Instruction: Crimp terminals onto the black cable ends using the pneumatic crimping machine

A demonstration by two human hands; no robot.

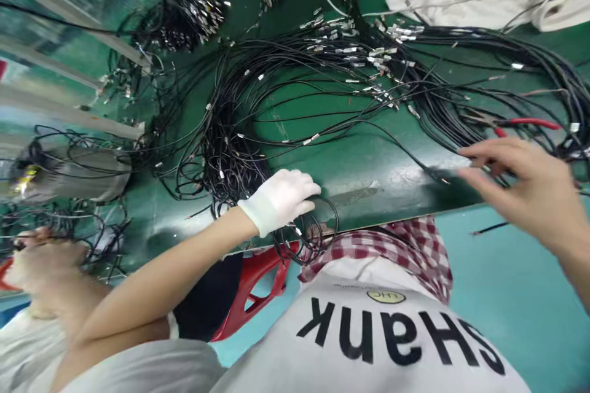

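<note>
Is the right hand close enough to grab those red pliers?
Probably yes. The right hand is just beside the pliers, its thumb and finger apart. One red handle shows uncovered above the black cables; the other is partly hidden.

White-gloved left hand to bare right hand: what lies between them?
In the head view: thin black cable loops by the left hand, green tabletop, then a black cable's end near the right hand.

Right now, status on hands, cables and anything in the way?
Left hand gloved, at black cables; grip unclear. Right hand bare, open. Cables lie tangled. Possible snag: red-handled pliers among them, beside right hand.
</note>
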